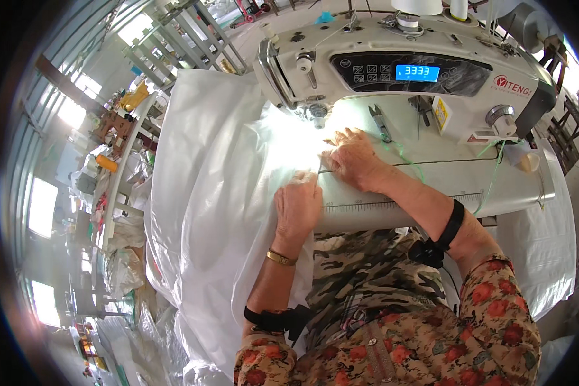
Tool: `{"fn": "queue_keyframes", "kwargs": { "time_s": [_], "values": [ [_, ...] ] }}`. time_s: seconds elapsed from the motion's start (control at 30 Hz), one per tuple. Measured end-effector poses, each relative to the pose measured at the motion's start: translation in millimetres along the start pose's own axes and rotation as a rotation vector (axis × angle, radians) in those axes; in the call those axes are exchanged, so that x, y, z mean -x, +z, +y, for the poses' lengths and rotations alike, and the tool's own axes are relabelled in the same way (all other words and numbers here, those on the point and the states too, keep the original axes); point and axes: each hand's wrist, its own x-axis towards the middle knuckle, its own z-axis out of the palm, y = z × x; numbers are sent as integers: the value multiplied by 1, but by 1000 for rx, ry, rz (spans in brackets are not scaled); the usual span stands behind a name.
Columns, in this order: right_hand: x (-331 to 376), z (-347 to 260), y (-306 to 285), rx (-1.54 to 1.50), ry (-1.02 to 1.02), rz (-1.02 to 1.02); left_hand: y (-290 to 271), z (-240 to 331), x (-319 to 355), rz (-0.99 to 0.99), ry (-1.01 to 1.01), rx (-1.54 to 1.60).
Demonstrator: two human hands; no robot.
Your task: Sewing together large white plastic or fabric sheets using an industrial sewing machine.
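Note:
White plastic sheeting drapes over the left of the sewing machine's bed and hangs down beside my lap. My left hand is closed on the sheeting's right edge, near the front of the bed. Farther forward and to the right, my right hand has its fingers bent together at the same edge, just in front of the needle area. Glare from the machine lamp washes out the fabric there and hides the needle and the fingertips. Above both hands stands the white sewing machine with a lit blue display.
Thread snips lie on the bed right of the needle, near loose green thread. A ruler strip runs along the bed's front edge. Thread cones sit on top. At left stands a cluttered shelf.

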Motion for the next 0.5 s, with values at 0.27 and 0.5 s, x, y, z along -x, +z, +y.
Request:
{"fn": "queue_keyframes", "kwargs": {
  "time_s": [0.27, 0.5],
  "values": [
    [0, -7, -4, 7, -31, 32, 7, -11, -19, 52, -29, -20],
    [8, -5, -5, -19, -103, 93, -16, -3, -24, -118, -27, -66]
  ]
}}
